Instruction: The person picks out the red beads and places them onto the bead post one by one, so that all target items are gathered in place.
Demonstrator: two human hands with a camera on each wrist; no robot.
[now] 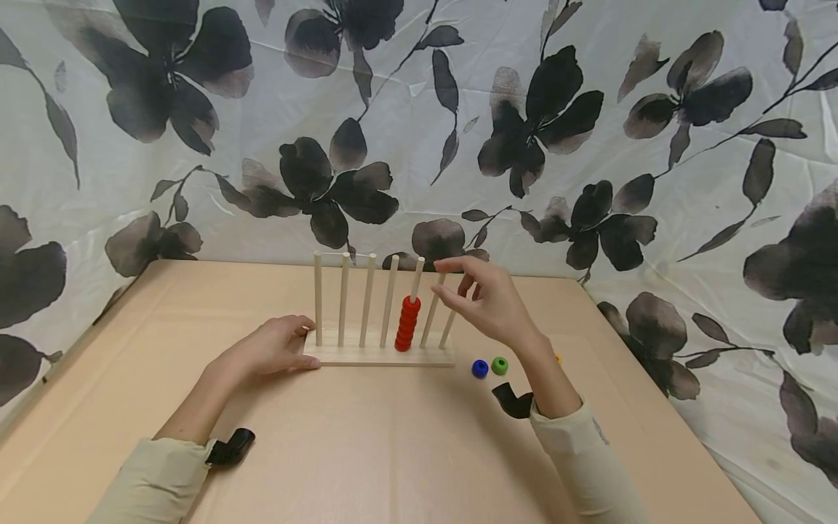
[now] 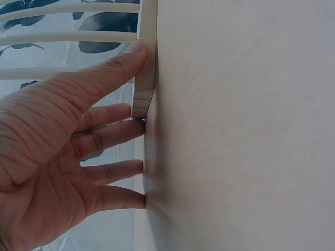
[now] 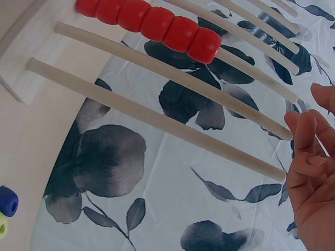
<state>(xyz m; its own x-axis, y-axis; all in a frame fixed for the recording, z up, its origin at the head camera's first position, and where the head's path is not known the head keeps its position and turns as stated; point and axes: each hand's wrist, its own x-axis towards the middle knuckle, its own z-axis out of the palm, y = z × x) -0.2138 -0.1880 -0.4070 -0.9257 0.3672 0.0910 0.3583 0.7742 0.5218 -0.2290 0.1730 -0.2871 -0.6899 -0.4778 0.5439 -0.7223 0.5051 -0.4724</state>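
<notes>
A wooden peg stand [image 1: 376,355] with several upright pegs sits toward the back of the table. A stack of red beads [image 1: 407,324] is threaded on one peg, right of the middle. My left hand [image 1: 278,346] holds the stand's left end, thumb [image 2: 137,48] on the base and fingertips at its end and on the tabletop. At the right-hand pegs, my right hand [image 1: 484,298] is raised near the peg tops, thumb and forefinger apart, with no bead visible between them. In the right wrist view the fingers [image 3: 314,157] are beside the peg tips.
A blue bead [image 1: 480,369] and a green bead [image 1: 500,365] lie on the table [image 1: 366,437] right of the stand. An orange bead [image 1: 559,358] shows partly behind the right wrist. A flowered cloth [image 1: 419,145] hangs behind the table.
</notes>
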